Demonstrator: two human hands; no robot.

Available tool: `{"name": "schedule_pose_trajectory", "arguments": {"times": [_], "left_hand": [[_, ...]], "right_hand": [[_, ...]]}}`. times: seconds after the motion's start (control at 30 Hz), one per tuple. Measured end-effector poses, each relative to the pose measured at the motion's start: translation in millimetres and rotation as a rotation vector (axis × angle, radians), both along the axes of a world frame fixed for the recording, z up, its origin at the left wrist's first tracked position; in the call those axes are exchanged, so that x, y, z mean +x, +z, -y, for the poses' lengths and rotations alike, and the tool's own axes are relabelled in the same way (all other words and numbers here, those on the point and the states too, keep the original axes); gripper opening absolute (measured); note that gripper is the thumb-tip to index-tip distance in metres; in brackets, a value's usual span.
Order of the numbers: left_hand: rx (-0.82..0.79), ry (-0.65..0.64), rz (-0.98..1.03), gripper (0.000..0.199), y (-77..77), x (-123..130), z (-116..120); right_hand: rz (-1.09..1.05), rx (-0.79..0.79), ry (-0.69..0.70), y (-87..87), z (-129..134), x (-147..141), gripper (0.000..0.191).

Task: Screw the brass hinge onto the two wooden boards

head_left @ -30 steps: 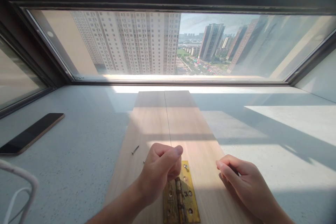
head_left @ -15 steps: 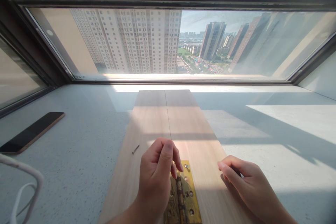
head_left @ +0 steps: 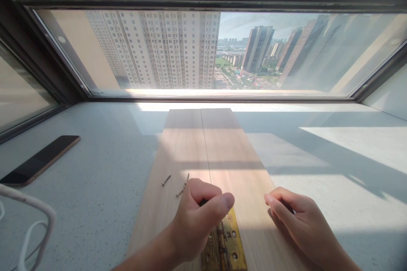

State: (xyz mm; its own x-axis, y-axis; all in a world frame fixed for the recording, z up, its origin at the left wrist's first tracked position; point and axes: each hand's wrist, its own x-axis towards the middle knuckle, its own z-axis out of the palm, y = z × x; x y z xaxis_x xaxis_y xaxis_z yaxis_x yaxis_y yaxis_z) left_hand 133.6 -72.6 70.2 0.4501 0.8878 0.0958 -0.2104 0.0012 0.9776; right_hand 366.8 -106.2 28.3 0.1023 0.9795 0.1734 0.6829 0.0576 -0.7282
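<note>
A worn brass hinge [head_left: 234, 237] lies across the seam of two pale wooden boards [head_left: 229, 144]. Over its upper part hovers my left hand [head_left: 203, 216], fingers curled and thumb stretched along them; a small dark bit shows in the curl, but I cannot make out what it is. At the right edge of the boards my right hand [head_left: 294, 214] is closed in a pinch, and whatever its fingertips hold is hidden. One screw [head_left: 165, 180] lies on the left board. Closer to my left hand are more screws [head_left: 182, 192], partly overlapping.
A phone [head_left: 41, 159] lies at the left on the speckled white sill [head_left: 104, 169]. A white cable [head_left: 34, 205] loops at the lower left. Beyond the boards stands a dark window frame [head_left: 222, 99]. Bands of sunlight and shadow cross the sill.
My left hand has tilted over and sunk a little, with its thumb now pointing right. More screws show on the left board beside it. The right hand stays almost still.
</note>
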Motion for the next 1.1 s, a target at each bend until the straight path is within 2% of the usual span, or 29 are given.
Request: {"name": "schedule_pose_trajectory", "arguments": {"times": [0.07, 0.23, 0.37, 0.53, 0.67, 0.9, 1.0, 1.1], "left_hand": [[0.005, -0.039, -0.027, 0.050, 6.4, -1, -2], [0.028, 0.096, -0.152, 0.044, 17.9, 5, 5], [-0.015, 0.164, -0.209, 0.050, 14.6, 12, 11], [-0.002, 0.221, -0.121, 0.052, 4.5, 17, 6], [-0.049, 0.097, -0.012, 0.057, 1.6, 13, -3], [-0.128, -0.291, 0.071, 0.062, 2.1, -2, -15], [-0.145, -0.279, 0.126, 0.054, 0.2, 1, -13], [-0.098, -0.073, 0.084, 0.050, -0.2, 7, -8]], "right_hand": [[-0.005, 0.007, -0.011, 0.8, 0, -1, 0.041], [-0.008, 0.019, -0.017, 0.0, 0, 0, 0.042], [0.026, -0.003, 0.043, -0.7, -1, 5, 0.040], [0.042, -0.015, 0.064, -0.7, 0, 6, 0.039], [0.053, -0.005, 0.070, -0.9, -1, 6, 0.039], [0.049, -0.017, 0.053, -0.9, 0, 5, 0.041], [0.045, -0.039, 0.070, -1.1, 1, 5, 0.040], [0.037, -0.037, 0.061, -0.3, 1, 5, 0.040]]}}
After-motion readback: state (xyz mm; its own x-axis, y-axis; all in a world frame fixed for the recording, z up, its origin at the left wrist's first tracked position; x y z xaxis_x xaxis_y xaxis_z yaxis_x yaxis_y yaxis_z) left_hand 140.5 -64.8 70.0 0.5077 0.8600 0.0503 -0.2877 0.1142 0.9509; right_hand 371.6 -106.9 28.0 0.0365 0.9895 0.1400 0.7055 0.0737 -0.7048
